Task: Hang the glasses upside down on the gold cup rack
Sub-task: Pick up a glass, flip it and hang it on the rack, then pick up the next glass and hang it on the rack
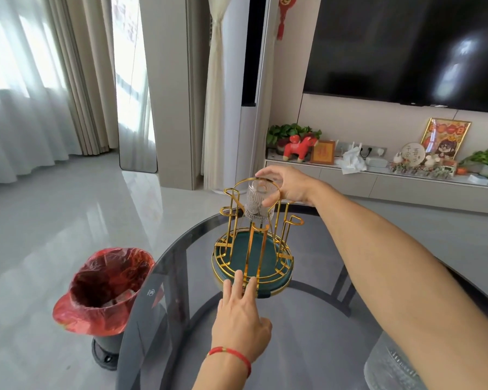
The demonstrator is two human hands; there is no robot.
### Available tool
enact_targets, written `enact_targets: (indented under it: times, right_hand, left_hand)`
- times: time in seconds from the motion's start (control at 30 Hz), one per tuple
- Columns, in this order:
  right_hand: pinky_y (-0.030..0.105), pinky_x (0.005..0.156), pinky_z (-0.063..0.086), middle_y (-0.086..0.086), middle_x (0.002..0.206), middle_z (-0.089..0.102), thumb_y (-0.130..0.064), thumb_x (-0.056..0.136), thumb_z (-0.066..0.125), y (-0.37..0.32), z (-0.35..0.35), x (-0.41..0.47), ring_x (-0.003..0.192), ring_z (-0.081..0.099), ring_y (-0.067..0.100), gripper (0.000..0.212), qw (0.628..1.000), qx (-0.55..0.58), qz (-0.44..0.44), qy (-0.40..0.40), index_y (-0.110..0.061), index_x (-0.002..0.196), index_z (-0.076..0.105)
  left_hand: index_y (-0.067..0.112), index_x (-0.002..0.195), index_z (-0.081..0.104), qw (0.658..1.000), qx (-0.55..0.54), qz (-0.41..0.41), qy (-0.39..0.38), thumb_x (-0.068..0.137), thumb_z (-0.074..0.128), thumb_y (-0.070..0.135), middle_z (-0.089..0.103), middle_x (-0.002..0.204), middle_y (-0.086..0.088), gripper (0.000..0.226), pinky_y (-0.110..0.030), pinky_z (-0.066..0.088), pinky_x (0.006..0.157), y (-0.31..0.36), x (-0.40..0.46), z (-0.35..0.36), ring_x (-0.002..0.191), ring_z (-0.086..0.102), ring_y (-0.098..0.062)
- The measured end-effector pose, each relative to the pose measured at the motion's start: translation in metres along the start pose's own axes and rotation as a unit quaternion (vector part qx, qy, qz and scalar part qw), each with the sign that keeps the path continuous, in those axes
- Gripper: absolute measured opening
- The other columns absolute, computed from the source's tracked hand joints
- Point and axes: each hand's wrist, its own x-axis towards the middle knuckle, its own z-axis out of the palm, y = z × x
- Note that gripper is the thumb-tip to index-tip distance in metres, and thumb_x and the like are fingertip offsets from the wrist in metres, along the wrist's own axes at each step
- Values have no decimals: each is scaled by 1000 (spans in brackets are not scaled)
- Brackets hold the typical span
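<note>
The gold cup rack (pixel 238 218) stands on a round green tray with a gold rim (pixel 282 274) on a dark glass table. A ribbed clear glass (pixel 256 204) is upside down at the far side of the rack, under its top handle loop. My right hand (pixel 286 184) grips the glass by its upturned base. My left hand (pixel 241 311) rests with fingers spread against the near rim of the tray and holds nothing. Whether the glass sits on a prong is hidden by the wires.
The dark glass table (pixel 307 333) has a rounded left edge. A bin lined with a red bag (pixel 104 288) stands on the floor at its left. Another clear glass object (pixel 392 364) shows at the bottom right, blurred. A TV cabinet with ornaments (pixel 378 175) lies beyond.
</note>
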Motion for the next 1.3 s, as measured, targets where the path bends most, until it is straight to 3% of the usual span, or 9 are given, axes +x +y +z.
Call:
enact_targets:
  times: [0.07,0.23,0.4,0.57,0.77,0.9,1.03,1.13,1.3]
  right_hand:
    - [43,110,47,-1,142,62,-4,66,96,3,-1,3,136,53,22,85,999,-30,8,-19,-19,142,59]
    - [16,79,47,-16,110,65,-6,69,95,7,8,8,111,62,13,83,995,-98,-3,-18,-17,141,57]
    - [41,108,50,6,149,57,-5,79,89,3,5,-15,132,57,26,97,994,-108,2,-22,-22,160,39]
    - [40,103,51,6,145,64,-17,96,69,-3,-17,-107,120,66,20,52,973,-219,-16,73,-24,146,59]
    - [13,89,45,-6,117,77,-22,95,67,-5,-7,-261,102,69,10,29,927,-374,-30,-4,-21,123,74]
    - [28,104,43,-13,133,68,-40,90,65,14,15,-340,124,60,11,43,901,-431,-34,-36,-32,132,67]
    - [37,121,30,-7,167,33,-45,88,69,36,33,-365,153,29,15,78,877,-471,19,-93,-36,159,37]
    - [37,120,32,-7,169,27,-34,90,71,41,35,-364,155,24,15,84,899,-428,44,-77,-38,162,29]
    - [41,111,41,-7,158,39,-31,86,75,44,34,-358,143,39,19,80,933,-342,108,-38,-41,156,37]
  left_hand:
    - [26,158,15,1000,9,0,-11,90,59,26,-1,169,0,81,-45,25,122,0,0,-1,154,-2,-30]
    - [31,158,10,998,58,-24,-16,92,55,33,-3,169,3,80,-49,26,121,4,-2,-2,153,3,-35]
    - [30,158,10,997,71,-39,-19,94,54,36,-4,170,1,79,-54,21,122,9,-3,0,153,1,-39]
    - [28,160,6,995,91,-38,-13,93,57,36,-2,169,-7,84,-55,27,119,16,-15,-7,152,6,-39]
    - [20,150,32,997,68,35,33,89,60,34,28,156,-18,68,-53,38,109,54,-47,-2,145,21,-39]
    - [20,144,44,995,-15,103,5,88,60,30,47,143,-11,59,-45,40,107,71,-73,12,134,36,-33]
    - [21,142,47,995,-16,102,-13,90,60,29,53,140,-10,55,-44,43,104,70,-95,14,131,43,-32]
    - [21,140,49,995,35,90,14,91,60,29,58,135,-9,51,-45,52,94,65,-103,13,126,48,-30]
    - [20,135,56,997,-47,68,-7,91,62,26,63,130,-10,45,-41,53,94,66,-108,8,117,59,-28]
